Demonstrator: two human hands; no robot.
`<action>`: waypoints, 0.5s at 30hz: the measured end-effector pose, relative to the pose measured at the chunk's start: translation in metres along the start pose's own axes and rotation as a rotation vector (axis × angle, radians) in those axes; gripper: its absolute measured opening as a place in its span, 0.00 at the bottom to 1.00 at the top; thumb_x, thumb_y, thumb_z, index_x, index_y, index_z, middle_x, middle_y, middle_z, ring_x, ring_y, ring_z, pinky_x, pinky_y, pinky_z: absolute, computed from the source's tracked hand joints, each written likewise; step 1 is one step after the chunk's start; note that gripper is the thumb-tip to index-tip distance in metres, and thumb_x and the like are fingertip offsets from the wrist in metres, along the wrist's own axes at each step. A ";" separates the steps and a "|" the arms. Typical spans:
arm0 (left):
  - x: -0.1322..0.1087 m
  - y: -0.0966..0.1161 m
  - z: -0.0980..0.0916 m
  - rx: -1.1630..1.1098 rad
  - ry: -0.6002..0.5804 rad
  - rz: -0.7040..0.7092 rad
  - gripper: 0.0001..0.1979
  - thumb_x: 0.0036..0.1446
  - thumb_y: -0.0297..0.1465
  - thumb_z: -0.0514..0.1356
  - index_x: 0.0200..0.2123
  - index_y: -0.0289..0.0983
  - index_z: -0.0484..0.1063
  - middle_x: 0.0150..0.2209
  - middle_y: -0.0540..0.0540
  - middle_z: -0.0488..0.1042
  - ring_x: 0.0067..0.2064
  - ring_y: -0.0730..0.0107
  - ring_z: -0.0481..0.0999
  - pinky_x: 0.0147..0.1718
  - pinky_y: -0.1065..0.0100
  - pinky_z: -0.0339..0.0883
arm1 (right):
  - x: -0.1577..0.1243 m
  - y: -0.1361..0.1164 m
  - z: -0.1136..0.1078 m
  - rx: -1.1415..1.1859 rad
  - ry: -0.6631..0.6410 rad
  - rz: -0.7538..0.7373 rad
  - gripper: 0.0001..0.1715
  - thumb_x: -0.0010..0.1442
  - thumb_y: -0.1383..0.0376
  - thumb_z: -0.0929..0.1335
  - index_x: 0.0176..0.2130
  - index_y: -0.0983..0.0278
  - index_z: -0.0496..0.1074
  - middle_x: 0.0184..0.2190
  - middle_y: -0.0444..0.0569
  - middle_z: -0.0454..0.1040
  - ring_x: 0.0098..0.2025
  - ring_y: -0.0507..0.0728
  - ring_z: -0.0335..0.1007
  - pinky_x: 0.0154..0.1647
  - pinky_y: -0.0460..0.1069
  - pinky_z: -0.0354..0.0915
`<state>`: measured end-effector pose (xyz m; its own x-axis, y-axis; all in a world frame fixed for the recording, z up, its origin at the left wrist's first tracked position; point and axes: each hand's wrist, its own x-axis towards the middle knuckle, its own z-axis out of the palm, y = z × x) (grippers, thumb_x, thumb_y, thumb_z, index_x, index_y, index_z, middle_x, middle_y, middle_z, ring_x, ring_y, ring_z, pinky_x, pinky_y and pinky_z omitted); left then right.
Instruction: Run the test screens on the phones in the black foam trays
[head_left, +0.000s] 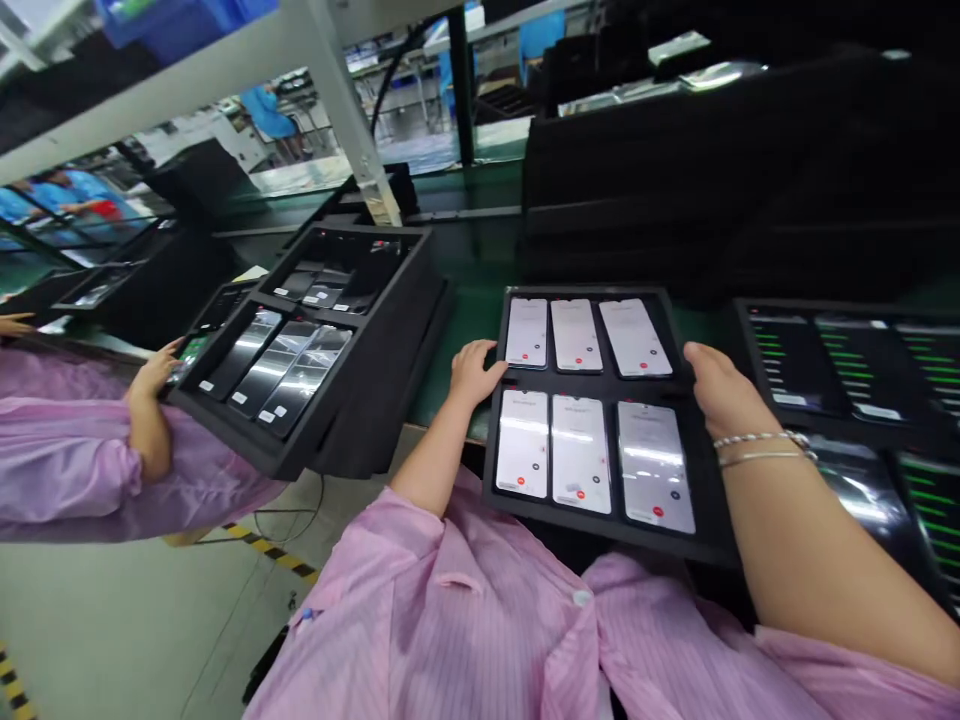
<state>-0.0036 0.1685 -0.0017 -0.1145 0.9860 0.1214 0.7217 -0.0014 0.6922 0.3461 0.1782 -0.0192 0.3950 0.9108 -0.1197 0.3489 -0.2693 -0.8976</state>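
A black foam tray (592, 387) lies in front of me, its near side reaching over the table edge. Several smartphones (581, 455) rest in its slots in two rows, their screens lit white with a small red dot low down. My left hand (477, 370) grips the tray's left side, the thumb over the rim and the other fingers along the outside. On the right side, my right hand (724, 392) holds the tray's edge; its fingers are mostly hidden behind the wrist and rim.
At right, another tray (802, 425) holds phones with green bars on dark screens. Stacked trays (390, 350) with dark phones stand at left, beside a co-worker's hand (155, 370). A black-covered block (675, 200) and a metal post (337, 110) stand behind.
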 end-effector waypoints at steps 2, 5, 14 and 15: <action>0.002 -0.002 0.000 -0.070 0.031 -0.038 0.20 0.61 0.24 0.66 0.56 0.40 0.81 0.61 0.43 0.81 0.66 0.57 0.77 0.68 0.58 0.67 | -0.004 -0.003 0.008 0.061 -0.024 0.025 0.23 0.61 0.50 0.69 0.51 0.61 0.76 0.57 0.57 0.78 0.65 0.63 0.71 0.70 0.56 0.64; 0.002 -0.004 -0.001 -0.173 0.061 -0.103 0.20 0.63 0.22 0.61 0.56 0.36 0.82 0.57 0.41 0.84 0.59 0.59 0.83 0.62 0.62 0.74 | -0.003 -0.008 0.014 0.122 -0.027 0.060 0.17 0.56 0.53 0.71 0.42 0.60 0.76 0.47 0.53 0.81 0.56 0.63 0.77 0.65 0.57 0.69; -0.007 -0.001 0.000 -0.306 0.158 -0.218 0.15 0.63 0.24 0.60 0.46 0.38 0.87 0.48 0.43 0.88 0.52 0.61 0.86 0.57 0.64 0.77 | 0.013 -0.019 0.015 0.057 0.169 0.092 0.03 0.46 0.64 0.69 0.26 0.56 0.69 0.27 0.48 0.72 0.37 0.64 0.75 0.55 0.62 0.71; -0.007 -0.001 0.000 -0.311 0.164 -0.222 0.14 0.63 0.24 0.61 0.45 0.38 0.87 0.47 0.43 0.88 0.51 0.62 0.86 0.56 0.64 0.77 | 0.014 -0.018 0.015 0.043 0.175 0.084 0.04 0.46 0.64 0.69 0.26 0.55 0.69 0.26 0.48 0.72 0.37 0.64 0.75 0.55 0.63 0.70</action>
<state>-0.0035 0.1614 -0.0034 -0.3696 0.9283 0.0399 0.4298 0.1328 0.8931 0.3323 0.2007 -0.0108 0.5646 0.8162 -0.1228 0.2733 -0.3253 -0.9053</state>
